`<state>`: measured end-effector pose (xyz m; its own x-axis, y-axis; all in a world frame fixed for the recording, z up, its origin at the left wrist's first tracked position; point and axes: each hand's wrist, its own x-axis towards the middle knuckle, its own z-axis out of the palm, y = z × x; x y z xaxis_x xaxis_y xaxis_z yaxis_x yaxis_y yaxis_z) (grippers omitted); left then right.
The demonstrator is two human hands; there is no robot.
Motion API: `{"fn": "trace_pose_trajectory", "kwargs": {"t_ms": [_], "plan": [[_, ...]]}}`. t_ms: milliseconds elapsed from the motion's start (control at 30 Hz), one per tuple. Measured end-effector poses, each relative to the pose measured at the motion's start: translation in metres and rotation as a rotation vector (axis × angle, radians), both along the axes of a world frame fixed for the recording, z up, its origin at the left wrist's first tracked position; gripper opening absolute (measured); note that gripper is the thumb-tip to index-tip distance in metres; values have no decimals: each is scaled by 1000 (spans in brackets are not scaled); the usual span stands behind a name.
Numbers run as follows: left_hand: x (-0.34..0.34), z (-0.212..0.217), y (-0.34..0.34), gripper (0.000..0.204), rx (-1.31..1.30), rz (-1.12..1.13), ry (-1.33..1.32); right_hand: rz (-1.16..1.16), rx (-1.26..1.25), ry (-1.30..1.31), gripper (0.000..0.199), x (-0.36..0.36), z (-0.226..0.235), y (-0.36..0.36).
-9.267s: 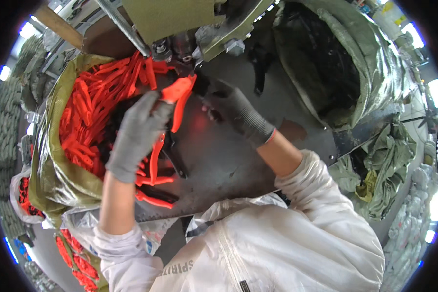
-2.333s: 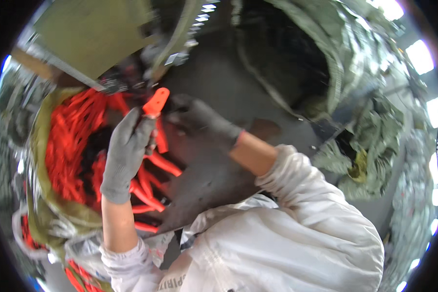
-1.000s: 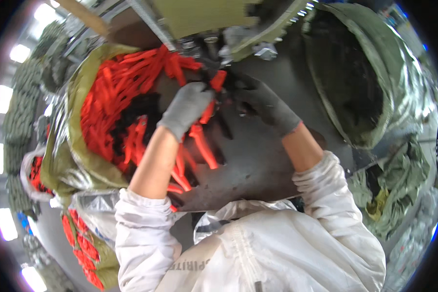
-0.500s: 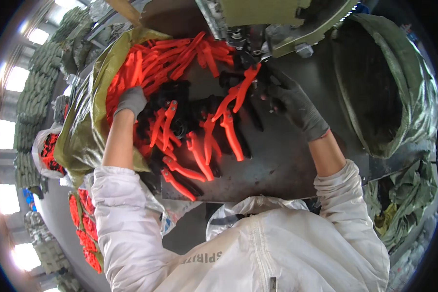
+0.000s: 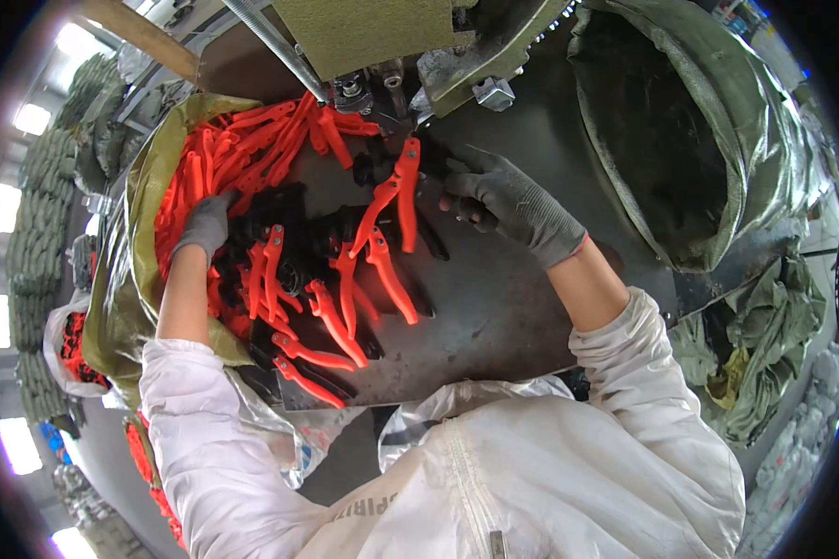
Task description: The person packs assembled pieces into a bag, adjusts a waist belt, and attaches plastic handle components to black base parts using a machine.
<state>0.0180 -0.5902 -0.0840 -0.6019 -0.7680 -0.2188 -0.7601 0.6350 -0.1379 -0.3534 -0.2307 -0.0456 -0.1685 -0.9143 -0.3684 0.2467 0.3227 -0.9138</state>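
A: Item one, our right hand (image 5: pixel 513 200): grey glove, fingers closed about the black head of an orange-handled pruner (image 5: pixel 403 191), handles hanging toward us, just under the machine head (image 5: pixel 382 84).

B: Item two, our left hand (image 5: pixel 205 222): gloved, sunk among the orange tools in the yellow-green sack (image 5: pixel 126 279); whether it clasps one, we cannot tell. More pruners (image 5: pixel 345 298) lie between both grips on the dark metal table (image 5: pixel 494 317).

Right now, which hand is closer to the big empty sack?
Right. The right hand holds orange-handled pliers beside the big empty sack; the left hand reaches into the pile of orange tools, far from it.
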Motion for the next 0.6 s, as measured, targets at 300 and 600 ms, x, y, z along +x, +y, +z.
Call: {"fn": "trace_pose_trajectory", "kwargs": {"t_ms": [300,600], "plan": [[-7,16,8,38,-85,110,108,19,75,-15,38,-2,-33,-1],[-99,88,152,34,515,-35,798,-117,-174,-268,40,12,-54,11]]}}
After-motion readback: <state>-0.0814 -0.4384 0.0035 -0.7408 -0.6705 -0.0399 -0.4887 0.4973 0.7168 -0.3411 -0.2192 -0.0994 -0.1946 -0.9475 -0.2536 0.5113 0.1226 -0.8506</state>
